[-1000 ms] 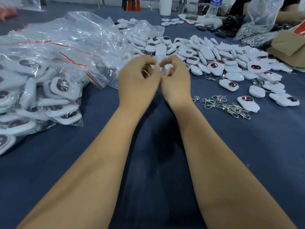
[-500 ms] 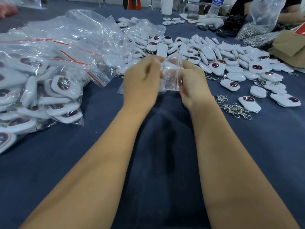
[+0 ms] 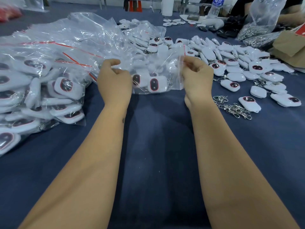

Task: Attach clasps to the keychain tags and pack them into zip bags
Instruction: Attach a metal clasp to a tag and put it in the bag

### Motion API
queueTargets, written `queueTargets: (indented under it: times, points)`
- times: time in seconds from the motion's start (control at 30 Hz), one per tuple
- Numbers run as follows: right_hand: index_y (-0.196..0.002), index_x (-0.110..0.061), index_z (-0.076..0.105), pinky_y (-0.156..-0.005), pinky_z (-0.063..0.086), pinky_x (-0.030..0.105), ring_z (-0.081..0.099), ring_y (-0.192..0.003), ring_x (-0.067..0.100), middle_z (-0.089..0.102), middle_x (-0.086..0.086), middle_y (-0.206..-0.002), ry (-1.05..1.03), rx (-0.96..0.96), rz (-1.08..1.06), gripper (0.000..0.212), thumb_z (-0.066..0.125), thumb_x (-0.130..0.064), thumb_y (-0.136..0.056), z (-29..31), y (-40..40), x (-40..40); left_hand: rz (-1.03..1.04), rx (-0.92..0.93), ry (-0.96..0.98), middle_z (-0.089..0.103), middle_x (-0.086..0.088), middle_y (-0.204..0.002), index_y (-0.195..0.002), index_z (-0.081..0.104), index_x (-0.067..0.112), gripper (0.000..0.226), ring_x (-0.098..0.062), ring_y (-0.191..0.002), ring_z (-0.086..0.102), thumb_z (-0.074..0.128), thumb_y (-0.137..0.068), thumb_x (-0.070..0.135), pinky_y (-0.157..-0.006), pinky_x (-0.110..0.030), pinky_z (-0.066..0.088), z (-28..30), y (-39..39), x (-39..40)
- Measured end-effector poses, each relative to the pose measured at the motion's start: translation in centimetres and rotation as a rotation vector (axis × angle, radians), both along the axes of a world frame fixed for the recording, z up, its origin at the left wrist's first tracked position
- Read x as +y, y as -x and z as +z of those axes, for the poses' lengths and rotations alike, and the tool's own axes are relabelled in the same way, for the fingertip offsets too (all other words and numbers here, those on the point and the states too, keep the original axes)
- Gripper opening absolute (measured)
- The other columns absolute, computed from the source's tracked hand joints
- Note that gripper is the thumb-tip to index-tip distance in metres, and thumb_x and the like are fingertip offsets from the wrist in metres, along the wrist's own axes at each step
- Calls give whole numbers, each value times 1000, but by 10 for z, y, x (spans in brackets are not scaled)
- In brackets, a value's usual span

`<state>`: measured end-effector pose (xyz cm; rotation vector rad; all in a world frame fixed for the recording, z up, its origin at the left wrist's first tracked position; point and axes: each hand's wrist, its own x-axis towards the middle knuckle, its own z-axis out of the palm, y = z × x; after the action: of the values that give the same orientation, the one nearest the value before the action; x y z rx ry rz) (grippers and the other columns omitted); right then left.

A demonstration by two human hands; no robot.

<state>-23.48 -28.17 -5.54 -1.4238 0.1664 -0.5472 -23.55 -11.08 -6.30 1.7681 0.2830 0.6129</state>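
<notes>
Both hands raised over a dark blue table cloth [image 3: 156,146], stretching a clear zip bag [image 3: 158,71] between them. Left hand [image 3: 114,85] with fingers curled, gripping the bag's left edge; right hand [image 3: 197,78] pinching the bag's right edge, just beside the red zip strip [image 3: 180,63] running down that side. Inside the bag, white keychain tags [image 3: 155,83] with dark oval, red-rimmed faces, gathered low against the bottom fold, which hangs just above or touches the cloth; cannot tell which. To the left, a heap of filled zip bags [image 3: 38,90] packed with the same white tags, red seal lines showing across the plastic. Behind the held bag, crumpled empty bags [image 3: 85,33]. To the right, a wide spread of loose tags [image 3: 239,63] on the cloth, some face up, some face down. Near the right wrist, a small pile of silver metal clasps [image 3: 232,108] lying beside a loose tag. At the far right edge, a large clear sack [image 3: 257,25] holding more metal parts, and a brown cardboard box [image 3: 288,45]. A water bottle [image 3: 215,7] standing at the far end.
</notes>
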Motion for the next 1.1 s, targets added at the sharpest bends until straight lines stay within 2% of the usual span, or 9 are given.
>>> queueTargets:
  times: [0.07, 0.17, 0.27, 0.37, 0.53, 0.67, 0.83, 0.97, 1.1]
  points:
    - [-93, -11, 73, -74, 53, 27, 58, -73, 14, 70, -1, -80, -57, 28, 67, 23, 58, 6, -91, 0, -1, 1, 79, -61, 76, 55, 14, -86, -114, 62, 19, 39, 7, -75, 54, 43, -83, 8, -67, -10, 39, 6, 2, 0]
    - [-80, -15, 73, -76, 51, 27, 57, -80, 18, 69, 5, -84, -15, 100, 139, 39, 49, 14, -86, -2, 0, 3, 129, -154, -104, 50, 7, -102, -107, 61, 21, 33, -15, -99, 52, 44, -80, 12, -90, -28, 42, 9, 7, -1]
    - [-82, -14, 69, -59, 46, 16, 57, -71, 12, 65, 2, -77, 34, 88, 188, 36, 50, 17, -82, 0, 5, 11, -188, -184, -21, 56, 10, -80, -93, 57, 30, 17, -10, -72, 54, 49, -85, 17, -76, -36, 51, 10, 15, -18]
    - [-86, -11, 53, -52, 46, 22, 54, -55, 14, 60, 0, -60, -80, 27, 271, 26, 56, 14, -83, 4, 7, 20, -448, -76, -68, 60, 13, -81, -112, 58, 29, 28, 4, -64, 54, 57, -88, 45, -64, -17, 47, 3, 19, -39]
    - [-90, -12, 48, -60, 54, 26, 64, -63, 20, 74, 13, -81, -254, 95, 358, 20, 43, 7, -84, 12, 9, 16, -277, 0, -396, 62, 5, -95, -114, 60, 16, 25, -11, -83, 54, 48, -92, 15, -71, -26, 34, -2, 9, -32]
    - [-95, -19, 58, -68, 46, 23, 59, -76, 11, 68, -2, -95, 240, 239, 148, 22, 46, -4, -87, 2, 6, 17, -93, -72, -43, 61, -4, -83, -83, 58, 18, 19, -23, -76, 54, 45, -87, 6, -71, -34, 44, 3, 4, -20]
    - [-134, -29, 55, -108, 30, 33, 35, -133, 23, 47, 0, -143, 1006, 195, 175, 49, 52, -15, -87, -12, 3, 27, 198, -307, 628, 47, 0, -65, -75, 53, 14, 26, -7, -49, 41, 42, -91, -3, -53, -20, 36, 22, 2, 4]
    - [-139, -49, 46, -120, 9, 41, 8, -149, 27, 13, 6, -163, 1316, 251, 290, 46, 50, -37, -95, -14, -9, 40, 232, -468, 563, 49, -10, -91, -88, 53, 11, 19, -5, -71, 45, 40, -91, -2, -72, -17, 40, 31, 13, -3]
    - [-137, -53, 47, -121, 3, 45, 2, -151, 27, 6, 6, -165, 1388, 212, 370, 41, 47, -45, -96, -12, -32, 54, 263, -507, 345, 46, -14, -107, -96, 61, 9, 21, 15, -86, 43, 43, -92, -2, -84, -8, 35, 27, 11, -10]
